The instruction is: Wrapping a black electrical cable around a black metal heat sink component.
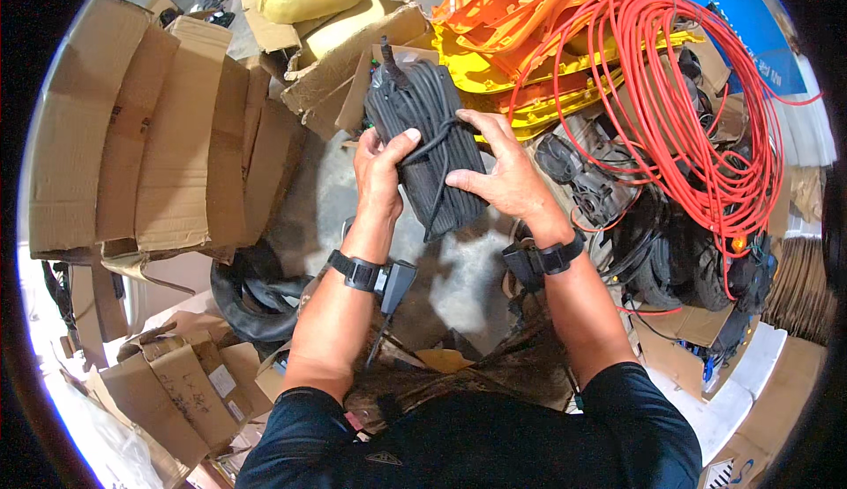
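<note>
Out in front of me, at chest height over the floor, is a black ribbed box [450,191] with a dark cord [432,146] wound around it. My left hand [381,170] grips its left side, the thumb lying across the top and the fingers partly hidden behind. On the right side, my right hand [503,170] holds the box between its thumb and fingers, with the index finger touching the cord near the edge. The box is tilted slightly. Each wrist wears a black strap [360,271] carrying a small dark device.
Cardboard boxes [168,136] stand on the left, above black tubing [251,308]. Orange and yellow plastic panels [520,22] are stacked ahead, beside an open carton [353,44]. A big red cable coil [741,154] hangs over dark parts [582,167] on the right. Concrete floor [468,295] lies below.
</note>
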Action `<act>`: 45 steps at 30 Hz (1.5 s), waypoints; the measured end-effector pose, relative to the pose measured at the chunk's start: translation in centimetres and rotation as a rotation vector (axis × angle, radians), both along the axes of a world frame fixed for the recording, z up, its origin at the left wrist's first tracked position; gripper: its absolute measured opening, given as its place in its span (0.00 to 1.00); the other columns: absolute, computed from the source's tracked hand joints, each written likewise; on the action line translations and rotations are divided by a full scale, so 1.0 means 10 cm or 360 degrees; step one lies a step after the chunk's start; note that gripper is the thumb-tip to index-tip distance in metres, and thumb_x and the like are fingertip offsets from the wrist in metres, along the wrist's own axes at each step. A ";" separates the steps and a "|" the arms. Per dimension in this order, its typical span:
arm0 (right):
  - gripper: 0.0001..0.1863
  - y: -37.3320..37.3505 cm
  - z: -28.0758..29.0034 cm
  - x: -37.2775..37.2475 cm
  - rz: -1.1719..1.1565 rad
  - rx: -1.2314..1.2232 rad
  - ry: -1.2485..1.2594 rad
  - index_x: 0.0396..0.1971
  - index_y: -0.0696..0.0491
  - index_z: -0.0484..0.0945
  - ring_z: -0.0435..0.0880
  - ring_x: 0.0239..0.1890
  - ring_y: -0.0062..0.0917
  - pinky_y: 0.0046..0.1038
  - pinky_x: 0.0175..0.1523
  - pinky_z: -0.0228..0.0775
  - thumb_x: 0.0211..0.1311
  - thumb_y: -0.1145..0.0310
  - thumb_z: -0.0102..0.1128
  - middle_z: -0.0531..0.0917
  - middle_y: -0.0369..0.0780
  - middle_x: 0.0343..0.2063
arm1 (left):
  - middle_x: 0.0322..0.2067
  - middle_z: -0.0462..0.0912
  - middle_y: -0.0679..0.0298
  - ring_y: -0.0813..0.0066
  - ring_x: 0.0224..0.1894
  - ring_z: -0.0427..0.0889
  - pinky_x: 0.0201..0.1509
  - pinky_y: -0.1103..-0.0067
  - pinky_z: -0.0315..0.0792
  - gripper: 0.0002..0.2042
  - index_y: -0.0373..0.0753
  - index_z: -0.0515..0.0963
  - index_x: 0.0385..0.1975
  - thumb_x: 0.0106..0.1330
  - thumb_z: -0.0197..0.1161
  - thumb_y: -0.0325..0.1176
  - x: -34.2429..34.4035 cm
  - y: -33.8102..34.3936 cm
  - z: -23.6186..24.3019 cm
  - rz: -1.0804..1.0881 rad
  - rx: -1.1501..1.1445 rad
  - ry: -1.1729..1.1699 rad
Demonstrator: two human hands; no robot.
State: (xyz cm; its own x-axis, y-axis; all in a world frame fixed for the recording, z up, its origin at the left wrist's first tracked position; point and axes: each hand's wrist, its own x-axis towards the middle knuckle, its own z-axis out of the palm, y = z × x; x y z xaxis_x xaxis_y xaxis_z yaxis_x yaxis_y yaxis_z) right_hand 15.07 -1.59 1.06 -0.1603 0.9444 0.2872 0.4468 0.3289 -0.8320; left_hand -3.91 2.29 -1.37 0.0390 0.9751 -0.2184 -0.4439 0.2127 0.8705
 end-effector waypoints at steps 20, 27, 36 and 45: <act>0.46 0.08 -0.18 -0.05 0.0028 -0.0308 0.0617 0.60 0.54 0.64 0.68 0.61 0.33 0.39 0.64 0.60 0.40 0.55 0.78 0.70 0.43 0.56 | 0.41 0.82 0.57 0.64 0.42 0.81 0.52 0.68 0.74 0.17 0.32 0.75 0.46 0.64 0.58 0.39 -0.06 0.10 -0.14 0.0017 -0.0124 -0.0405; 0.52 0.04 -0.14 -0.12 0.0372 -0.0339 0.1047 0.67 0.57 0.52 0.54 0.69 0.32 0.39 0.70 0.45 0.50 0.44 0.68 0.59 0.43 0.63 | 0.45 0.81 0.54 0.62 0.44 0.82 0.53 0.68 0.75 0.20 0.33 0.74 0.49 0.66 0.54 0.44 -0.02 0.01 0.17 0.0089 -0.0205 -0.0641; 0.43 0.04 0.00 -0.10 0.0185 -0.0203 0.0914 0.64 0.63 0.57 0.61 0.63 0.31 0.30 0.66 0.52 0.60 0.47 0.58 0.62 0.43 0.57 | 0.46 0.81 0.55 0.62 0.45 0.81 0.55 0.68 0.74 0.25 0.33 0.73 0.51 0.67 0.51 0.50 0.07 -0.04 0.14 0.0013 -0.0340 -0.0643; 0.31 0.03 -0.06 0.02 -0.0015 -0.0302 0.1004 0.57 0.64 0.66 0.70 0.48 0.22 0.24 0.55 0.62 0.56 0.62 0.57 0.70 0.39 0.48 | 0.47 0.80 0.55 0.62 0.46 0.81 0.55 0.68 0.74 0.26 0.34 0.71 0.53 0.66 0.51 0.51 0.15 -0.09 0.05 -0.0076 -0.0282 -0.0611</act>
